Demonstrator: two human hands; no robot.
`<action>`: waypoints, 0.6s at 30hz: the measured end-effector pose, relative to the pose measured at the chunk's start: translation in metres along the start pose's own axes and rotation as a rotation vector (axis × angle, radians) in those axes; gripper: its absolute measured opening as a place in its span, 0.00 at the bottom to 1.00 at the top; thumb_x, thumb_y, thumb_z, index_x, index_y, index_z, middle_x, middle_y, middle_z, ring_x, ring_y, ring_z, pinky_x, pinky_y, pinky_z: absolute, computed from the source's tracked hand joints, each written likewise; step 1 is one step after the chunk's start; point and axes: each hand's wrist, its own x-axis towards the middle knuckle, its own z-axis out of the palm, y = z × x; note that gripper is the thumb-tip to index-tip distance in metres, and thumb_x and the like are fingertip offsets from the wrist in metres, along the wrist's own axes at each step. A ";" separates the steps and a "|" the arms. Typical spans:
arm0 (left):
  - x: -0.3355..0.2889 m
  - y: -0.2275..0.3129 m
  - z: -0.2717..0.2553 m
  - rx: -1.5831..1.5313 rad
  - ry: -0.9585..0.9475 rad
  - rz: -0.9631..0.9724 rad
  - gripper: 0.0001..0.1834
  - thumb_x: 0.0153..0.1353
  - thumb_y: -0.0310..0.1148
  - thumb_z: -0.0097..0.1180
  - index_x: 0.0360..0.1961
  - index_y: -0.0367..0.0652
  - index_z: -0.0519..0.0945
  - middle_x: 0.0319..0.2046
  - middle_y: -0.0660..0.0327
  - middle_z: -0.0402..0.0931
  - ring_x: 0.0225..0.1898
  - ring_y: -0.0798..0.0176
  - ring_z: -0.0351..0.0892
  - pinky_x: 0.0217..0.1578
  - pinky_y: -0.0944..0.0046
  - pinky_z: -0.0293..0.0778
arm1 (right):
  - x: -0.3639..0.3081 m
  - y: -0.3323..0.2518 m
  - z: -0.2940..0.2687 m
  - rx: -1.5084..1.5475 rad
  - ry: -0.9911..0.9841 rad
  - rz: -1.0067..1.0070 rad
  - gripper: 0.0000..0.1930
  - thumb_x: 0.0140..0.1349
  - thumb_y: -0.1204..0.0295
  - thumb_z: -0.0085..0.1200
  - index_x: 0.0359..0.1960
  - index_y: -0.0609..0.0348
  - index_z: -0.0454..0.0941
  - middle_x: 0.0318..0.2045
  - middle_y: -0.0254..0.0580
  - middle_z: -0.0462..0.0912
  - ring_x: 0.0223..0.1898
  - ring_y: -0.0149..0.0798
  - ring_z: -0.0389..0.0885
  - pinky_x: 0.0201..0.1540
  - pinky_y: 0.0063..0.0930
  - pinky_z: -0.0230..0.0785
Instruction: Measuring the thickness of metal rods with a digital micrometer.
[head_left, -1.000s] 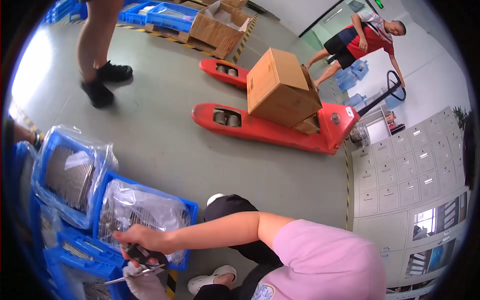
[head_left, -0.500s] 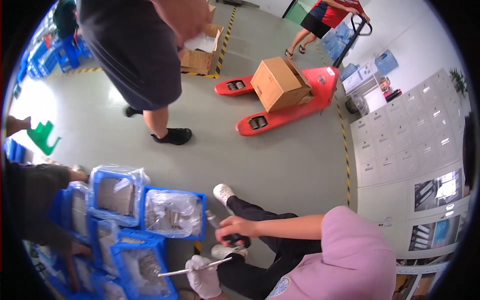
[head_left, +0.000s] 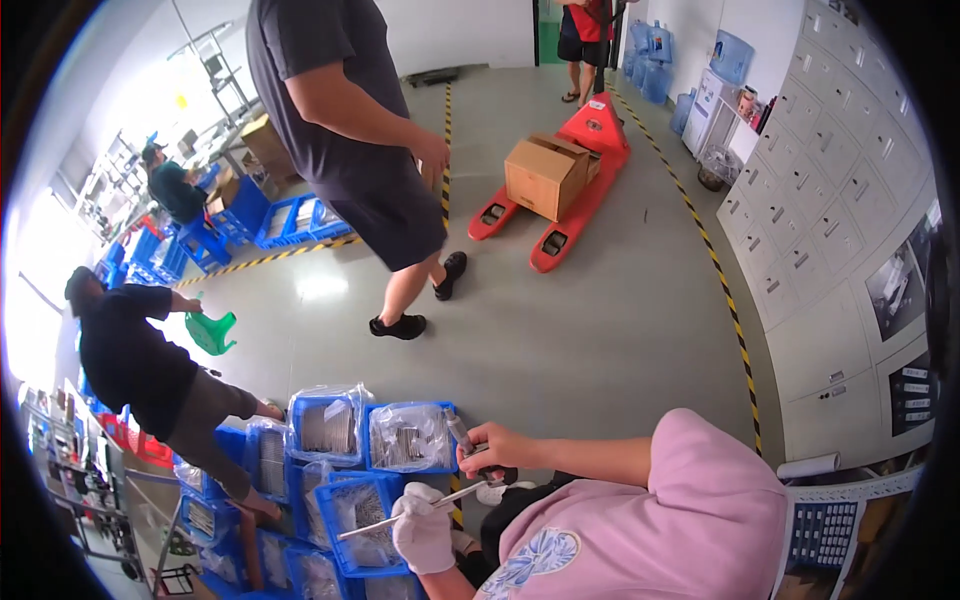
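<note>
Head view: noted a gloved left hand (head_left: 420,530) with fingers closed around a thin metal rod (head_left: 370,527), pinching partway along the length. Noted a bare right hand (head_left: 487,450) with fingers curled around a handheld tool (head_left: 460,430), silver and cylindrical at one end, dark at the body. Could not make out finger positions on the far side of either grip.

Located the rod in front of the torso, tilted, lower end in front of a blue crate (head_left: 327,520), upper end close by the dark part of the tool. Could not confirm contact between rod and tool.

Recorded a second blue crate (head_left: 408,469) just beyond the right hand, lined with clear plastic, and metal pieces (head_left: 326,430) in the neighbouring crate. Recorded also a co-worker in dark shirt and shorts (head_left: 340,130) beyond the crates, another with a green plastic item (head_left: 210,332) to the left, and a red pallet truck (head_left: 600,130) bearing a cardboard box (head_left: 545,180) farther off.

Judged the work as under way, not finished: rod and tool both in hand, rod clear of the crates and not laid down. Counted as untouched by either hand, at this moment, the crated pieces. Could not establish any tally of pieces done or left.
</note>
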 end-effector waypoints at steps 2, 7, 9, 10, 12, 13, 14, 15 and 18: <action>-0.016 -0.006 0.009 0.029 0.073 0.071 0.07 0.49 0.31 0.49 0.21 0.38 0.67 0.25 0.59 0.62 0.31 0.62 0.63 0.33 0.65 0.64 | -0.014 -0.002 -0.006 -0.076 -0.049 -0.021 0.08 0.49 0.69 0.55 0.29 0.57 0.72 0.21 0.31 0.75 0.17 0.21 0.67 0.16 0.15 0.59; -0.058 -0.049 0.026 -0.045 0.120 0.146 0.10 0.56 0.32 0.44 0.21 0.38 0.68 0.25 0.59 0.63 0.31 0.64 0.65 0.35 0.65 0.67 | -0.062 0.012 -0.033 -0.232 -0.092 -0.079 0.07 0.49 0.70 0.56 0.27 0.56 0.72 0.20 0.28 0.74 0.14 0.20 0.65 0.16 0.14 0.58; -0.073 -0.063 0.038 -0.130 0.131 0.127 0.11 0.58 0.33 0.43 0.22 0.39 0.68 0.25 0.59 0.64 0.31 0.65 0.65 0.34 0.66 0.68 | -0.081 0.020 -0.039 -0.187 -0.113 -0.067 0.07 0.49 0.70 0.56 0.27 0.56 0.72 0.20 0.29 0.74 0.14 0.20 0.65 0.15 0.14 0.58; -0.077 -0.070 0.042 -0.133 0.149 0.106 0.12 0.59 0.34 0.42 0.22 0.39 0.69 0.26 0.59 0.65 0.31 0.65 0.66 0.33 0.67 0.69 | -0.090 0.023 -0.042 -0.171 -0.099 -0.043 0.07 0.49 0.70 0.56 0.27 0.56 0.72 0.20 0.29 0.74 0.15 0.20 0.66 0.16 0.15 0.59; -0.086 -0.080 0.054 -0.112 0.198 0.096 0.14 0.60 0.37 0.40 0.22 0.40 0.68 0.26 0.60 0.64 0.31 0.66 0.64 0.32 0.65 0.65 | -0.105 0.025 -0.045 -0.156 -0.099 -0.004 0.07 0.49 0.70 0.56 0.27 0.56 0.72 0.20 0.29 0.73 0.15 0.20 0.66 0.16 0.15 0.59; -0.089 -0.083 0.060 -0.113 0.217 0.109 0.14 0.60 0.37 0.40 0.22 0.40 0.68 0.26 0.60 0.64 0.31 0.66 0.64 0.32 0.65 0.65 | -0.110 0.024 -0.045 -0.164 -0.132 -0.018 0.07 0.48 0.71 0.56 0.27 0.56 0.72 0.20 0.29 0.73 0.16 0.20 0.66 0.16 0.15 0.60; -0.093 -0.085 0.065 -0.099 0.243 0.113 0.14 0.60 0.37 0.40 0.22 0.41 0.68 0.26 0.61 0.64 0.31 0.66 0.64 0.32 0.65 0.64 | -0.116 0.023 -0.045 -0.169 -0.165 -0.025 0.07 0.48 0.71 0.56 0.28 0.57 0.72 0.20 0.29 0.73 0.16 0.20 0.67 0.17 0.15 0.61; -0.096 -0.087 0.070 -0.086 0.267 0.117 0.13 0.60 0.37 0.40 0.22 0.42 0.68 0.26 0.61 0.65 0.31 0.66 0.64 0.33 0.65 0.64 | -0.123 0.019 -0.044 -0.168 -0.182 -0.005 0.07 0.48 0.71 0.56 0.28 0.57 0.72 0.20 0.29 0.73 0.16 0.20 0.67 0.17 0.15 0.61; -0.104 -0.091 0.076 -0.015 0.192 0.096 0.13 0.59 0.38 0.41 0.24 0.42 0.69 0.27 0.61 0.65 0.30 0.67 0.64 0.32 0.65 0.64 | -0.141 0.014 -0.038 -0.231 -0.142 -0.042 0.08 0.47 0.72 0.57 0.27 0.57 0.72 0.19 0.30 0.73 0.17 0.21 0.68 0.16 0.15 0.60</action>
